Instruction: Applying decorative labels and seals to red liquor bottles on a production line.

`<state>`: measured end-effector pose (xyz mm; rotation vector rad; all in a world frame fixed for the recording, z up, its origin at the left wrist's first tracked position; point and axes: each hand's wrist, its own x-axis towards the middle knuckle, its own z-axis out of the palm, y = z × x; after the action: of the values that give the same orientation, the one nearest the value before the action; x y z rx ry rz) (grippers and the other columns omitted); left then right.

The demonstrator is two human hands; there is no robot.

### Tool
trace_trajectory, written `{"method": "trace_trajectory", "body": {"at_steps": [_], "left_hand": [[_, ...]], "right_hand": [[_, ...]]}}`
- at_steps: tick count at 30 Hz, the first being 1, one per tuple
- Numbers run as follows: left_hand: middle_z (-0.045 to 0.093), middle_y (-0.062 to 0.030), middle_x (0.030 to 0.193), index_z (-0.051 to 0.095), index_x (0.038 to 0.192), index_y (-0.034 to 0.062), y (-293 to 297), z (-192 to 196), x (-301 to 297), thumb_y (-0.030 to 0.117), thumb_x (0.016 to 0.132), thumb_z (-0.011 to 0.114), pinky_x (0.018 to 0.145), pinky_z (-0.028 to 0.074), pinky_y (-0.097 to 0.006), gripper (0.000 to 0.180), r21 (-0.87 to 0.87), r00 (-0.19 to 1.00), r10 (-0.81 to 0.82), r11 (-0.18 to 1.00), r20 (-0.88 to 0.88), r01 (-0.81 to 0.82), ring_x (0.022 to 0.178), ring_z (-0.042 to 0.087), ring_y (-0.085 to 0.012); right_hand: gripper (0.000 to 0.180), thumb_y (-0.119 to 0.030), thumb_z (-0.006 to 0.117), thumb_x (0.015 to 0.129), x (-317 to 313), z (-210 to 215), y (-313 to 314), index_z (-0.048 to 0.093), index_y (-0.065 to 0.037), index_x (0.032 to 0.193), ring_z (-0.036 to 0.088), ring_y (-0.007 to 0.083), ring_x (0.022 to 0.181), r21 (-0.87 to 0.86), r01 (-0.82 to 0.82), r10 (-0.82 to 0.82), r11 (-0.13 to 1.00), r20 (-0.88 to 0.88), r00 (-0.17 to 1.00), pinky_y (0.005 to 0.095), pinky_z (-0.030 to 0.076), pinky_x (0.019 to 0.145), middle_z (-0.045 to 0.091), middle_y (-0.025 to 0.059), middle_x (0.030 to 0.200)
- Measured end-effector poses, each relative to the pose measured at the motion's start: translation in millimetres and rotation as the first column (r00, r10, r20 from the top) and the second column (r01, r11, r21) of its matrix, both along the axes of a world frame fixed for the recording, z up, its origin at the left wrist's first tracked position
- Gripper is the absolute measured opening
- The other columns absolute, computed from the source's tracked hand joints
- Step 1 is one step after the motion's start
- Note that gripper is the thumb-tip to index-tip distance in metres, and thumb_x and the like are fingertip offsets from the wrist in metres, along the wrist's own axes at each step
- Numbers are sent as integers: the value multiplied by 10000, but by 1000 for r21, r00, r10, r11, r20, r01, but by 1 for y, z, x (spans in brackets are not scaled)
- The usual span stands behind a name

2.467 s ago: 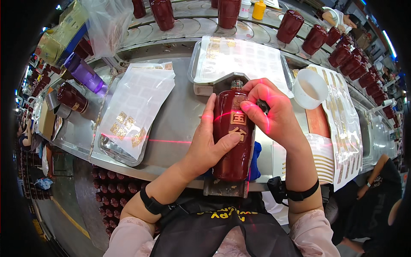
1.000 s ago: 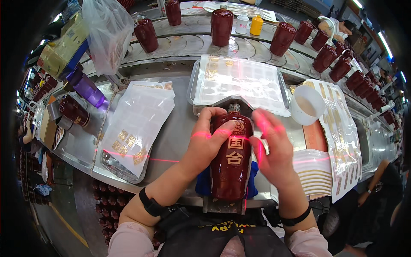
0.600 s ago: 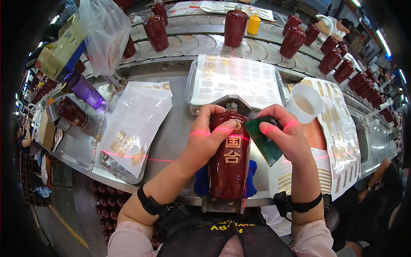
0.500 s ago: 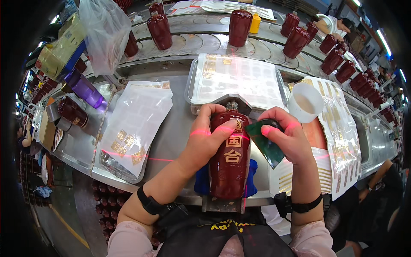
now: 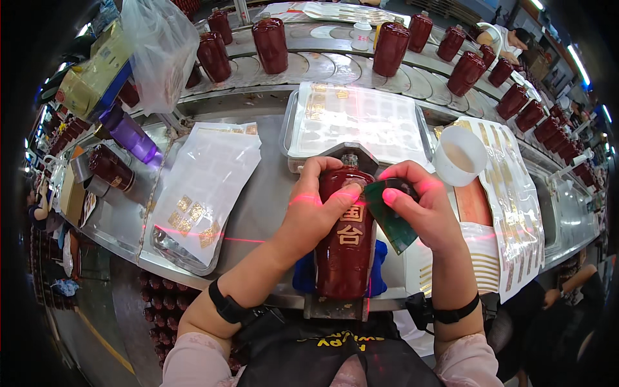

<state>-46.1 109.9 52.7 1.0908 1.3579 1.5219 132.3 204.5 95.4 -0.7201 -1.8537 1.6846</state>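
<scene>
Bottle (image 5: pixel 344 267) under thumb of left hand (image 5: pixel 311 209); green sheet (image 5: pixel 389 222) pinched in right hand (image 5: pixel 427 209).

Across our metal bench (image 5: pixel 267 187), we find a shallow tray (image 5: pixel 171 248) under white sheets (image 5: pixel 209 158) at left, another sheet-covered tray (image 5: pixel 288 132) behind, and gold-striped sheets (image 5: pixel 516 219) beside an orange board (image 5: pixel 474 206) at right. Our front metal cradle (image 5: pixel 335 309) bears a dark red bottle (image 5: pixel 342 271).
</scene>
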Motion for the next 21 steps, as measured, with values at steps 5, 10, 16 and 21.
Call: {"method": "trace_trajectory", "body": {"at_steps": [5, 10, 16, 21], "left_hand": [[584, -104, 1121, 419, 1242, 22, -1, 1, 0, 165, 903, 617, 857, 491, -271, 418, 18, 998, -26, 1000, 64, 25, 985, 573, -119], [579, -104, 1132, 411, 1255, 24, -2, 2, -2, 172, 920, 581, 867, 486, -269, 404, 33, 992, -60, 998, 107, 56, 999, 568, -119], [576, -109, 1150, 402, 1269, 17, -2, -1, -3, 145, 945, 534, 899, 473, -275, 373, 55, 971, -99, 994, 219, 89, 1045, 560, -134], [577, -113, 1153, 395, 1281, 16, -2, -2, -4, 137, 947, 533, 905, 473, -278, 381, 40, 980, -106, 994, 168, 100, 1049, 562, -139]], "right_hand": [[219, -86, 630, 881, 3, 1, 0, 589, -13, 1083, 558, 49, 811, 12, 27, -27, 1000, 14, 1000, 213, 477, 708, 628, 9, 901], [301, 7, 550, 881, 9, 2, -9, 576, 0, 1181, 635, 222, 908, 511, 200, -241, 836, 14, 970, 317, 507, 805, 650, 159, 1026], [569, 121, 521, 769, 4, -8, -28, 546, -39, 1314, 506, 427, 1179, 852, -38, -123, 522, 120, 985, 432, 437, 1000, 483, 265, 1339], [537, 103, 543, 752, 0, -15, -29, 577, -32, 1270, 505, 432, 1164, 889, -78, -136, 452, 155, 979, 458, 452, 983, 498, 248, 1316]]}}
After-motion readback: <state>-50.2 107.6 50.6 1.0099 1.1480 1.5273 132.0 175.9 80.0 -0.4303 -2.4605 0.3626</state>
